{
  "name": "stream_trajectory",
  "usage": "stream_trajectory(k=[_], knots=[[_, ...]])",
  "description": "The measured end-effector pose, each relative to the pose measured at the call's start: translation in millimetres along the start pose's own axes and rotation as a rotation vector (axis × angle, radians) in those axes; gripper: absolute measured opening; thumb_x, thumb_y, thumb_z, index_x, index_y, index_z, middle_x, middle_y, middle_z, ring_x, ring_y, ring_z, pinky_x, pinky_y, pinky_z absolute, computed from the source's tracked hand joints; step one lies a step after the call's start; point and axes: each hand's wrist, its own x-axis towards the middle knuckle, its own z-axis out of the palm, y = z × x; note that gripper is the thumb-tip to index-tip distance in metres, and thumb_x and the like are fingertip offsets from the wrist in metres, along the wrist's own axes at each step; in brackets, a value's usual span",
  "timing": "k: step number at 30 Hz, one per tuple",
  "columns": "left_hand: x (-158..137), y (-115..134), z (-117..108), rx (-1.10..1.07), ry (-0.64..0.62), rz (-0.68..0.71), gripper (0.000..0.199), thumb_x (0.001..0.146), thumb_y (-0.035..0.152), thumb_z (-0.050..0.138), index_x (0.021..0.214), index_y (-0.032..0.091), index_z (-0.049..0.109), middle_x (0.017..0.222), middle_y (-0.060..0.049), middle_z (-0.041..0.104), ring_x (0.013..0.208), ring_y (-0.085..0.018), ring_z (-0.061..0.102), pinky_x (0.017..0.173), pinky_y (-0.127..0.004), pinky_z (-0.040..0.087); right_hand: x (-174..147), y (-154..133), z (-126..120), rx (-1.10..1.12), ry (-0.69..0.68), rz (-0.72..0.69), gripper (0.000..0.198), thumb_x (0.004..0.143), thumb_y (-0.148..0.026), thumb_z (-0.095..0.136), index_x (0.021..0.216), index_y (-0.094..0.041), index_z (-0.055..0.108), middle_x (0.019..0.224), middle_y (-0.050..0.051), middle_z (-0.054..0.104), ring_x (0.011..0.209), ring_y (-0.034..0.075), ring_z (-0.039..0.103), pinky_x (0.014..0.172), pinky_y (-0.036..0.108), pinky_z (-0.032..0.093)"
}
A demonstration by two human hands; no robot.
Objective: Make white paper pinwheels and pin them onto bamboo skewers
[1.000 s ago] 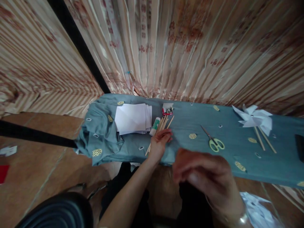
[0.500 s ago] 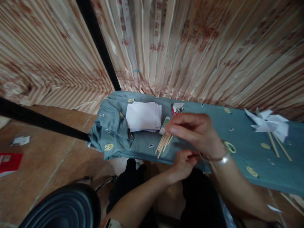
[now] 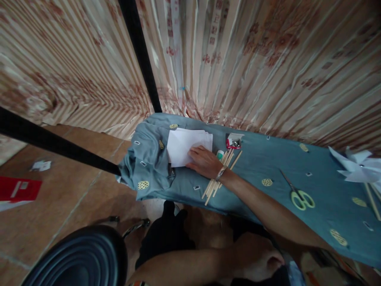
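Paper (image 3: 184, 139) lies stacked toward the left end of the surface (image 3: 256, 159); light, thin, probably easily creased, best lifted by its near edge. There the right hand (image 3: 206, 162) rests, fingers close together, pinch unclear; the left hand (image 3: 258, 256) is curled, contents hidden.

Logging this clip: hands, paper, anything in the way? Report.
Right hand on paper. Left hand low, contents unclear. Sticks partly hidden by right wrist.

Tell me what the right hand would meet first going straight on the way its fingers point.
The stack of white paper, most likely: the right hand is over its near right corner, pointing across it. Beyond lies the bunched teal cloth. Whether the hand presses the sheets or hovers is unclear.
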Motion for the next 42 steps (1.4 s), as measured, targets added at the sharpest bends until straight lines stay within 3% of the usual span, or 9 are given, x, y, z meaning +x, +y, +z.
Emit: stream_trajectory(k=[5, 11, 17, 21, 24, 29, 34, 38, 42], knots=[[-3, 1, -4, -0.001, -0.004, -0.008, 0.025, 0.094, 0.022, 0.048, 0.106, 0.016, 0.069, 0.105, -0.006, 0.076, 0.096, -0.020, 0.072, 0.079, -0.025, 0.054, -8, -8, -7, -0.088, -0.068, 0.019, 0.027, 0.101, -0.027, 0.041, 0.108, -0.012, 0.062, 0.108, 0.013, 0.069, 0.107, 0.024, 0.059, 0.090, 0.034, 0.047], [0, 0, -2, -0.019, -0.019, -0.022, 0.024, 0.094, 0.020, 0.049, 0.106, 0.016, 0.069, 0.107, -0.007, 0.075, 0.098, -0.021, 0.072, 0.080, -0.026, 0.054, -8, -15, -21, -0.257, -0.146, 0.091, 0.028, 0.096, -0.007, 0.037, 0.114, -0.010, 0.059, 0.106, 0.016, 0.069, 0.098, 0.025, 0.063, 0.078, 0.033, 0.048], [2, 3, -12, -0.017, -0.041, -0.067, 0.024, 0.094, 0.021, 0.049, 0.107, 0.017, 0.069, 0.110, -0.007, 0.075, 0.100, -0.021, 0.071, 0.083, -0.027, 0.055, -10, -10, -25, -0.288, -0.114, 0.079, 0.026, 0.096, -0.008, 0.038, 0.102, -0.011, 0.063, 0.094, 0.015, 0.071, 0.094, 0.026, 0.064, 0.073, 0.032, 0.045], [2, 4, -18, -0.058, -0.002, -0.085, 0.024, 0.094, 0.020, 0.049, 0.107, 0.018, 0.069, 0.110, -0.006, 0.074, 0.101, -0.020, 0.070, 0.088, -0.028, 0.054, -10, -4, -19, -0.168, -0.088, 0.153, 0.028, 0.100, -0.021, 0.038, 0.100, -0.012, 0.065, 0.094, 0.014, 0.072, 0.090, 0.024, 0.066, 0.070, 0.030, 0.042], [5, 2, -19, -0.083, 0.013, -0.089, 0.026, 0.094, 0.019, 0.047, 0.108, 0.015, 0.069, 0.110, -0.008, 0.074, 0.101, -0.020, 0.070, 0.088, -0.028, 0.053, -11, 6, -15, 0.032, 0.007, 0.290, 0.026, 0.099, -0.028, 0.044, 0.094, -0.014, 0.065, 0.087, 0.011, 0.073, 0.080, 0.020, 0.066, 0.068, 0.028, 0.039], [9, -1, -20, -0.089, 0.053, -0.110, 0.026, 0.093, 0.016, 0.048, 0.107, 0.014, 0.071, 0.107, -0.008, 0.075, 0.100, -0.020, 0.071, 0.088, -0.027, 0.053, -17, 34, -12, 0.395, 0.338, 0.424, 0.027, 0.089, -0.031, 0.054, 0.065, -0.020, 0.054, 0.059, -0.002, 0.057, 0.058, 0.013, 0.052, 0.058, 0.025, 0.035], [13, -8, -25, -0.117, 0.146, -0.100, 0.024, 0.091, 0.013, 0.052, 0.103, 0.015, 0.072, 0.105, -0.007, 0.076, 0.096, -0.018, 0.071, 0.083, -0.025, 0.053, -45, 54, -29, 0.710, 0.619, 0.496, 0.034, 0.085, -0.046, 0.054, 0.063, -0.022, 0.047, 0.051, -0.006, 0.047, 0.047, 0.011, 0.044, 0.048, 0.023, 0.033], [13, -17, -34, -0.152, 0.298, -0.141, 0.021, 0.089, 0.013, 0.056, 0.101, 0.015, 0.073, 0.102, -0.008, 0.076, 0.094, -0.017, 0.070, 0.085, -0.026, 0.053, -108, 43, -63, 0.469, 0.777, 0.534, 0.027, 0.090, -0.042, 0.055, 0.074, -0.021, 0.058, 0.060, -0.003, 0.058, 0.054, 0.013, 0.054, 0.054, 0.025, 0.042], [4, -25, -54, -0.182, 0.504, -0.186, 0.018, 0.089, 0.018, 0.058, 0.096, 0.015, 0.074, 0.091, -0.007, 0.073, 0.082, -0.017, 0.068, 0.076, -0.026, 0.054, -183, 23, -78, 0.053, 0.796, 0.473, 0.015, 0.094, -0.030, 0.055, 0.094, -0.021, 0.068, 0.088, 0.005, 0.075, 0.082, 0.019, 0.069, 0.078, 0.032, 0.053]])
